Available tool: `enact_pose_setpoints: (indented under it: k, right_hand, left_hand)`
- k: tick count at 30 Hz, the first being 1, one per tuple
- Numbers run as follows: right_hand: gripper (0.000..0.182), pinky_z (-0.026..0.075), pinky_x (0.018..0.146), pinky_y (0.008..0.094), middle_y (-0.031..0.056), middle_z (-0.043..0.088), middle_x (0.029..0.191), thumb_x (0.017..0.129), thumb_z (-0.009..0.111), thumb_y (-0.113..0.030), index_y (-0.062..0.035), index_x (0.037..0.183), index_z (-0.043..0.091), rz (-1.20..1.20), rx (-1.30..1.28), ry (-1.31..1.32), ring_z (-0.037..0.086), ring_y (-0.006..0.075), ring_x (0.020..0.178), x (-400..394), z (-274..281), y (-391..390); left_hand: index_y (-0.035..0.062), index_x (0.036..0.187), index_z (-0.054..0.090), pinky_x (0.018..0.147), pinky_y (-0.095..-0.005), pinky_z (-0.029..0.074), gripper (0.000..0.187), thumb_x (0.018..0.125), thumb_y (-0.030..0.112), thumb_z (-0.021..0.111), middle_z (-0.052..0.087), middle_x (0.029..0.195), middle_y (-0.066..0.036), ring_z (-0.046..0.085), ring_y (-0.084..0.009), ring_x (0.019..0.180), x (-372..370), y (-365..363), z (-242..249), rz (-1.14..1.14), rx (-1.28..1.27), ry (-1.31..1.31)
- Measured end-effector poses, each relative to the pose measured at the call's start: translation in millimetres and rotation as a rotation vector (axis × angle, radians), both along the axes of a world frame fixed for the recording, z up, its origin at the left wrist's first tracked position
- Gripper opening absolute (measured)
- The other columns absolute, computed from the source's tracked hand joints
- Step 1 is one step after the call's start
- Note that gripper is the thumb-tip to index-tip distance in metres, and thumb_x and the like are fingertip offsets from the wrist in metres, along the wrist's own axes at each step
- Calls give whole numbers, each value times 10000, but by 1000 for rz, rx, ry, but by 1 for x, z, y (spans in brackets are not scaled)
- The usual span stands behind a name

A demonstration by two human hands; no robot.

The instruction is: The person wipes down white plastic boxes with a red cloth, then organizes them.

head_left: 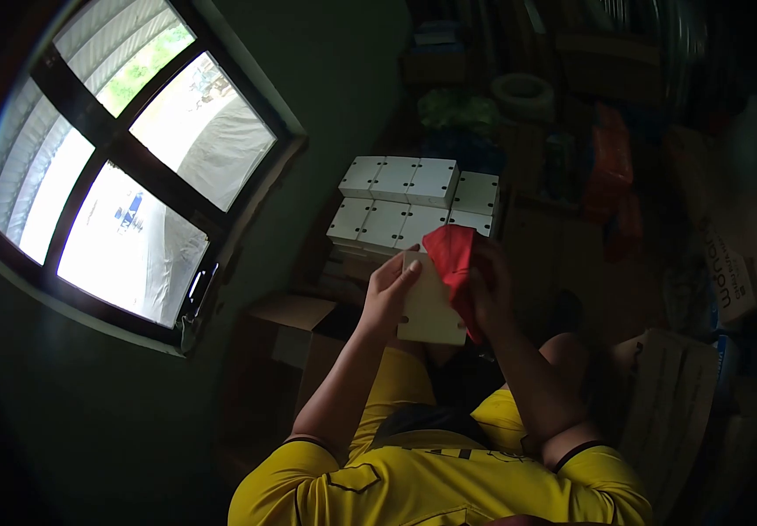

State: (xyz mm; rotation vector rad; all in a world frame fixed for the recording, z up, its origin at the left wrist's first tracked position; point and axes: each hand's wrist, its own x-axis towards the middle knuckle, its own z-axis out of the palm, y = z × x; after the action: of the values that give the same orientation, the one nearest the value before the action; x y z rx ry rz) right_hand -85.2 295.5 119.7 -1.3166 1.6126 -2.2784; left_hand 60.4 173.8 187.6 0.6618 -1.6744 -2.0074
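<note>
A flat, pale rectangular box (427, 307) with small dark notches near its edges is held up over my lap. My left hand (387, 285) grips its left side, with the thumb on the front face. On the other side my right hand (491, 285) holds a red cloth (451, 252), which lies against the upper right part of the box. The cloth hides that edge, and some of my right fingers are in shadow. Just beyond my hands stand stacked white boxes (392, 178) with similar dark notches, in rows.
A window (115, 140) is in the wall at left. Below it sits an open cardboard box (286, 320). More cartons (672, 386) stand at right, near an orange-red bag (607, 167). At the back lie a white ring-shaped roll (522, 95) and a green bag (457, 110) in dim light.
</note>
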Motion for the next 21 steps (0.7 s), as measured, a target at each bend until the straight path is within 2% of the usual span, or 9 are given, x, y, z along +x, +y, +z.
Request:
enact_pose_setpoints:
  k: [3,6,7,8,10,13,16,19,21]
  right_hand:
    - [370,356,1126,374,127,536,1371,988,516,-114,-26,1347,525,97,-161,-285,497,249,1304,-3,1,-1]
    - [403,364,1120,355,129,541,1365,1020,463,-159,-35,1402,493,7,0,-629,517,231,1285,10,-5,-4]
    - [445,365,1116,345,135,539,1377,1043,423,-219,-36,1448,456,159,-131,-723,501,219,1305,23,-19,-9]
    - [486,391,1107,345,104,494,1428,1023,420,-130,-33,1497,370,92,-155,-507,482,208,1317,30,-58,-15]
    - [528,358,1124,355,156,478,1463,993,441,-93,-34,1512,362,245,59,-426,457,232,1354,40,-33,-7]
    - [559,360,1129,369,168,439,1494,973,426,-37,-18,1522,326,183,115,-241,455,248,1360,43,-27,1]
    - [544,359,1132,377,170,431,1497,987,412,-48,-13,1521,314,112,13,-383,449,255,1362,25,-16,-1]
    - [530,358,1135,386,172,422,1500,1001,398,-59,-7,1520,303,53,-67,-536,443,262,1364,7,-14,3]
    - [506,382,1123,373,135,459,1453,1061,396,-199,-44,1533,298,186,-131,-800,482,230,1308,9,-52,-5]
  left_hand:
    - [-50,1476,405,863,-277,513,614,993,248,640,688,1063,-113,651,-132,966,0,10,-1,-106,-35,40]
    - [-59,1473,400,918,-292,507,609,984,211,643,657,1191,-137,635,-147,1060,6,13,-5,-59,-221,76]
    - [-45,1473,410,922,-287,502,608,981,223,647,647,1213,-134,624,-141,1078,7,11,-3,6,-181,104]
    - [-32,1477,416,887,-289,523,570,996,199,616,693,1083,-133,663,-143,982,3,8,-4,154,-182,198]
    - [-32,1478,413,870,-287,538,571,1004,223,604,687,1104,-133,665,-148,989,5,-2,4,277,-31,266]
    - [-35,1477,413,860,-288,544,572,1007,234,598,678,1125,-124,661,-154,996,8,-3,3,229,-24,217]
    - [-48,1478,408,920,-291,497,613,985,234,638,668,1166,-132,628,-139,1037,11,4,-7,9,-95,103]
    - [-36,1484,408,930,-284,489,612,975,196,656,636,1246,-128,616,-138,1077,15,19,-15,-70,-213,63]
    - [-46,1483,403,933,-282,483,610,974,173,656,635,1247,-127,613,-140,1082,15,19,-14,-58,-276,117]
